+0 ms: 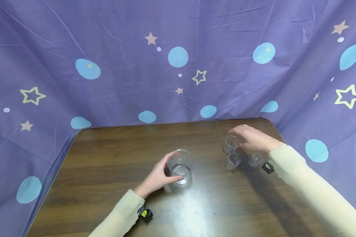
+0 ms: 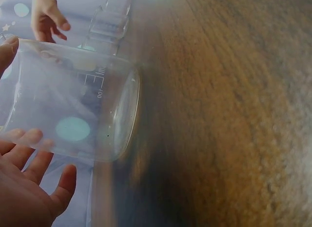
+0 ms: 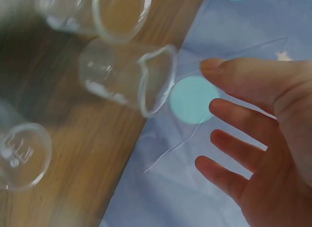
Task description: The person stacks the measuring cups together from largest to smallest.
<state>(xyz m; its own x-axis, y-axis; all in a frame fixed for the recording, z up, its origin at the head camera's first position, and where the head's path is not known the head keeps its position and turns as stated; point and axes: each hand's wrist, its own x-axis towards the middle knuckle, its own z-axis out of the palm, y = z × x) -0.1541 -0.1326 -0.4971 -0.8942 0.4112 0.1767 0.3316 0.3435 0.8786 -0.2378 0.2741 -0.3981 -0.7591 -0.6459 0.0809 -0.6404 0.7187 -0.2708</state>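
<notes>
Near the table's middle stands a large clear beaker (image 1: 187,161). My left hand (image 1: 159,175) grips its side, thumb toward the front and fingers toward the back. White volume marks show on the beaker (image 2: 63,100) in the left wrist view. To the right are three smaller clear beakers: a rear one (image 1: 227,147), a front one (image 1: 232,162) and the smallest (image 1: 256,160). Above the rear beaker hovers my right hand (image 1: 250,136). In the right wrist view, that hand (image 3: 258,134) holds nothing; its loosely bent fingers are apart from the rim of the spouted beaker (image 3: 119,78).
All the beakers stand on a brown wood-grain table (image 1: 106,158). A purple curtain (image 1: 121,59) with stars and blue spots hangs behind the table and along both sides. Each sleeve has a small black device (image 1: 268,168) at the wrist.
</notes>
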